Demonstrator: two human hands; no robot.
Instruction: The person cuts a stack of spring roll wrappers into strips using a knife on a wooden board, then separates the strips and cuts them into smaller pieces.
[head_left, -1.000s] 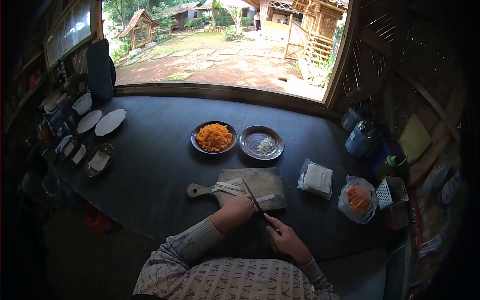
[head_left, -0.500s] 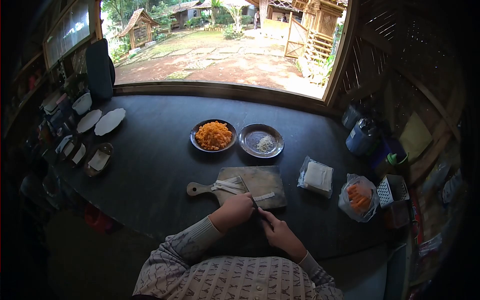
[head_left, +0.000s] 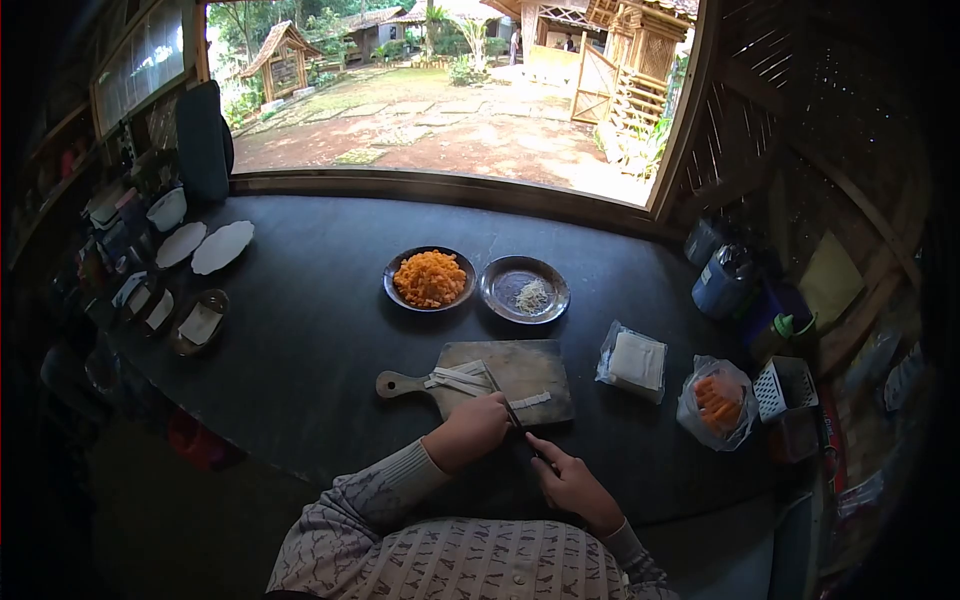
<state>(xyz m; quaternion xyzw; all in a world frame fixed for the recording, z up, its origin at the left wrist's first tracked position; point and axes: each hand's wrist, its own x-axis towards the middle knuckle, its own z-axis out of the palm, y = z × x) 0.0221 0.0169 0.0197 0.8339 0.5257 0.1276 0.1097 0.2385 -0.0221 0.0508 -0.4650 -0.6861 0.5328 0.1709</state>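
A wooden cutting board with a handle at its left lies in front of me. Pale, flat strips rest on its left half, and a short row of small cut pieces sits nearer its right edge. My left hand is closed over the near end of the strips, its fingertips hidden from view. With my right hand I grip a knife by its handle, the thin dark blade slanting up and left across the board close beside my left fingers.
Beyond the board stand a plate of orange diced food and a plate with pale shreds. To the right lie a pack of white sheets, a bag of orange pieces and a white basket. White-topped dishes are at left.
My right hand has drawn slightly down and to the right with the knife. The left hand stays over the strips. The whole view has shifted a little.
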